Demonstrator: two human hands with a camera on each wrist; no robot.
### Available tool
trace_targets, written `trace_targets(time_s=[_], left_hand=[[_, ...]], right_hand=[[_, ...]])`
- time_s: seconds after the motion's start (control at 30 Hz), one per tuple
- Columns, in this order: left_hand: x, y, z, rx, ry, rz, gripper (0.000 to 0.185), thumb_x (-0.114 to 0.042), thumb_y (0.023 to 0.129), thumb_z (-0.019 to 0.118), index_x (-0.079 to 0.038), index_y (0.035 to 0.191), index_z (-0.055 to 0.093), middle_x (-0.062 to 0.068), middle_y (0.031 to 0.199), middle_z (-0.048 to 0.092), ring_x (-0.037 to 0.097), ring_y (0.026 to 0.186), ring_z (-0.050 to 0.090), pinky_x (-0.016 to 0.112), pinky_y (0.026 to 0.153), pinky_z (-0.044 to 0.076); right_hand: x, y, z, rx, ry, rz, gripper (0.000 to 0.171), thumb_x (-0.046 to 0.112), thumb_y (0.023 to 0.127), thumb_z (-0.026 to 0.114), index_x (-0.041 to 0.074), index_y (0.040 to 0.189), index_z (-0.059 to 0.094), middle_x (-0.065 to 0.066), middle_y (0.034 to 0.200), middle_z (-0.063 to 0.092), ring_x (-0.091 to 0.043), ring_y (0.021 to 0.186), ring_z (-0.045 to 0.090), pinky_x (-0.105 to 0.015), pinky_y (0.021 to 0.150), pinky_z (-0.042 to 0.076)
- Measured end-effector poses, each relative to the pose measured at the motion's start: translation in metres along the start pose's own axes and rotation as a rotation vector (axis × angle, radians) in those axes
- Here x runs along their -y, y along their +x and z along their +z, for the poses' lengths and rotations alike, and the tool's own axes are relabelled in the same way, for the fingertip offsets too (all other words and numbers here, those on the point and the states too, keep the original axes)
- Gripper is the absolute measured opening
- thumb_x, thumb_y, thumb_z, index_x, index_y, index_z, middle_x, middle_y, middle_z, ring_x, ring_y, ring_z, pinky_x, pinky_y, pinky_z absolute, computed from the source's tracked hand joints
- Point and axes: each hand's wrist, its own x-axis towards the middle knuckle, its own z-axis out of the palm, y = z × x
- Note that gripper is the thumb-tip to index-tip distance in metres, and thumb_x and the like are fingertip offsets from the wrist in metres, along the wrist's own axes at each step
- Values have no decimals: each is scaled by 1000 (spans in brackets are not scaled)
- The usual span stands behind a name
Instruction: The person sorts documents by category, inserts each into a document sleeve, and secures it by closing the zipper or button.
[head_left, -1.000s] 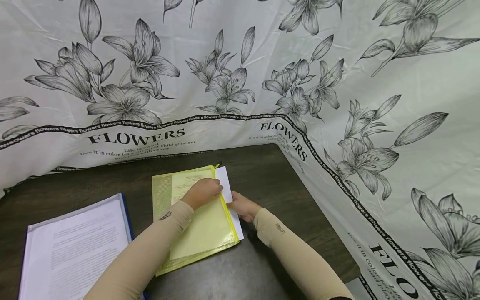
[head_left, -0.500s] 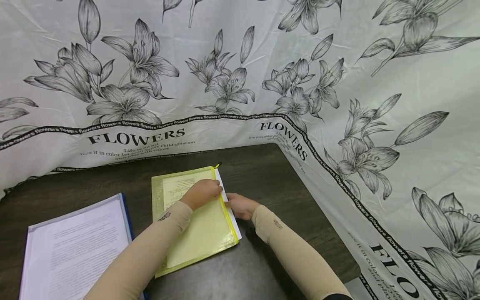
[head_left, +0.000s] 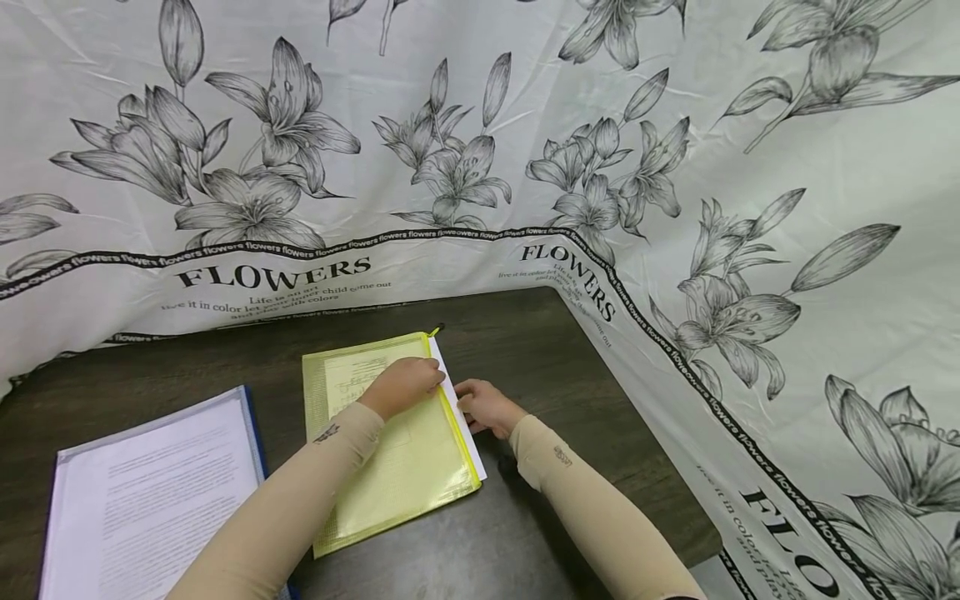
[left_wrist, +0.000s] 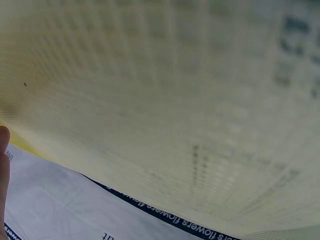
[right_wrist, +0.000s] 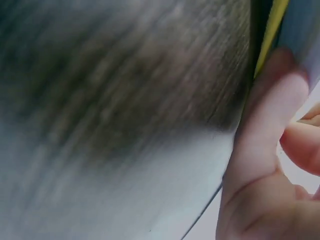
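A translucent yellow zip folder lies on the dark table, its open zip edge facing right. White paper sits inside it, with a narrow strip sticking out along that edge. My left hand reaches across the folder and pinches its upper layer at the opening; the folder's mesh fills the left wrist view. At the strip's outer edge is my right hand, its fingers spread and touching the paper. In the right wrist view, one straight finger lies against the yellow edge and the paper, apart from the other fingers.
To the left on the table lies a blue-edged clear folder with printed sheets. A white flower-print cloth rises along the back and right sides. A small black zip pull shows at the yellow folder's top corner.
The white paper has slid left, deeper into the yellow folder, so less of it shows than a second ago. Latterly my right hand has shifted slightly right and its fingers have spread.
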Motion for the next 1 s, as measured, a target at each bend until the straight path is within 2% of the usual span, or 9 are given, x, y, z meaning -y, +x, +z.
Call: trace_targets(time_s=[0.13,0.27,0.4,0.57,0.9,1.0], left_hand=[[0,-1,2,6,-14,1,22,1,86,71,-14,73,61,-3,68,44,11,59,31,28,56,37],[0,-1,4,1,-21,3,25,2,85,70,-15,71,58,-3,69,42,11,60,30,27,56,35],[-1,-1,4,-13,-30,8,24,2,86,70,-15,72,60,-3,69,41,10,60,29,27,56,34],[-3,0,1,1,-57,-4,28,4,86,69,-15,70,56,-4,69,33,10,62,24,27,58,28],[-6,0,-2,-26,-16,19,34,7,85,68,-18,68,51,-5,69,28,9,63,22,26,59,28],[-6,0,-1,-40,-27,21,35,8,85,68,-17,68,50,-5,69,28,9,63,22,26,59,28]], right_hand=[[1,-1,2,-43,-44,-22,27,6,104,47,-1,127,59,-13,99,66,-23,80,66,-38,67,57],[2,-1,6,-39,-50,-40,24,4,103,49,0,123,61,-12,98,66,-22,80,67,-37,67,57],[3,0,10,-24,-54,-50,24,1,102,50,0,124,61,-13,96,67,-23,80,69,-38,68,59],[5,1,12,-18,-75,-51,29,-2,101,47,-1,126,63,-10,97,67,-22,79,69,-38,69,59],[8,-1,12,27,-96,-40,30,2,104,51,3,128,68,-7,101,73,-22,86,71,-38,74,59],[8,-1,11,35,-112,-44,29,4,106,49,6,125,70,-6,94,71,-20,79,68,-35,69,58]])
